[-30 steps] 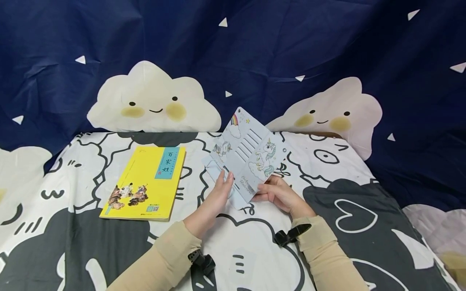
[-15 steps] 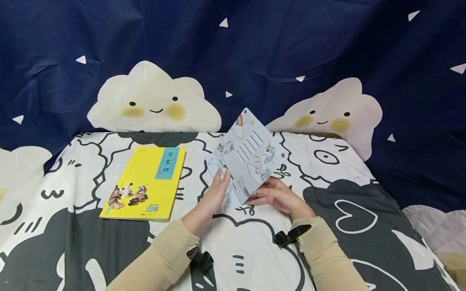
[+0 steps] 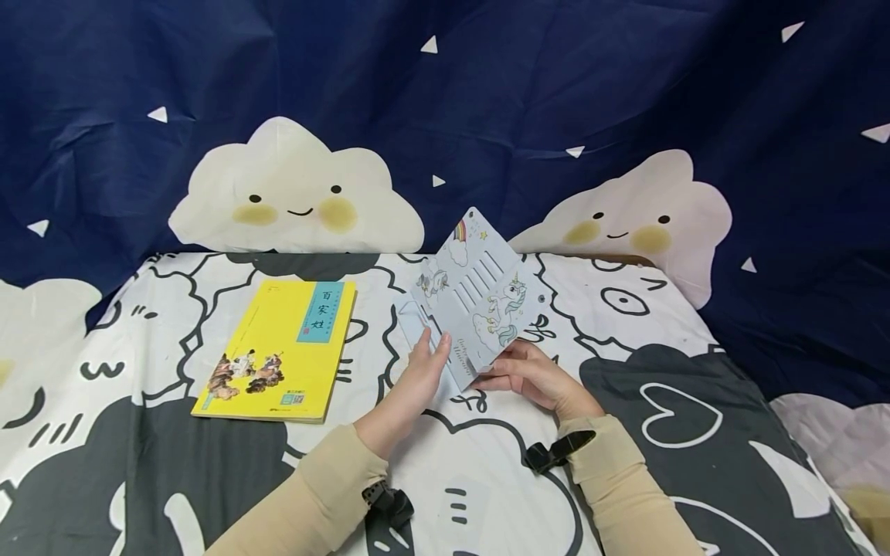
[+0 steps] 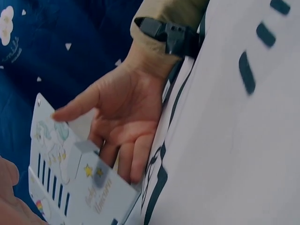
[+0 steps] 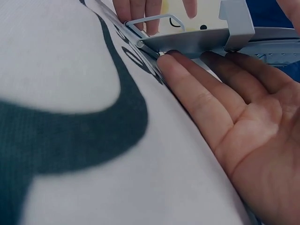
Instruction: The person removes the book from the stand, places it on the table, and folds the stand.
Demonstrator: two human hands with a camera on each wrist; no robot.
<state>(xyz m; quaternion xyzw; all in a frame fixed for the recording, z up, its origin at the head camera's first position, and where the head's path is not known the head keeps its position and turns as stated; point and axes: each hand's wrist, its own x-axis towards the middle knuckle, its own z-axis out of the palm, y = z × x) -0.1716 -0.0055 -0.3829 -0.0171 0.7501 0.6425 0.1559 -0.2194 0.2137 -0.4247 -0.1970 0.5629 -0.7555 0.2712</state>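
Note:
A pale blue metal book stand [image 3: 476,289] with unicorn pictures and slots is tilted up over the bed's middle. My left hand [image 3: 410,378] grips its lower left edge, beside a light wire leg [image 3: 412,318]. My right hand [image 3: 535,374] holds its lower right side; in the left wrist view the right thumb meets the edge while the fingers pass behind the panel. Seen from the right wrist, my right hand [image 5: 253,112] has its fingers beneath the stand [image 5: 197,41], close to the sheet, and my left fingers [image 5: 138,11] are near the wire leg.
A yellow book [image 3: 274,351] with a blue title strip lies flat to the left of the stand. Black-and-white patterned bedding [image 3: 487,479] covers the surface. Behind it hangs a dark blue curtain [image 3: 487,93] with cloud faces.
The book stand has shifted slightly right and turned, its panels now at a different slant. My left hand went a little left, then back right along the edge. The right hand barely moved.

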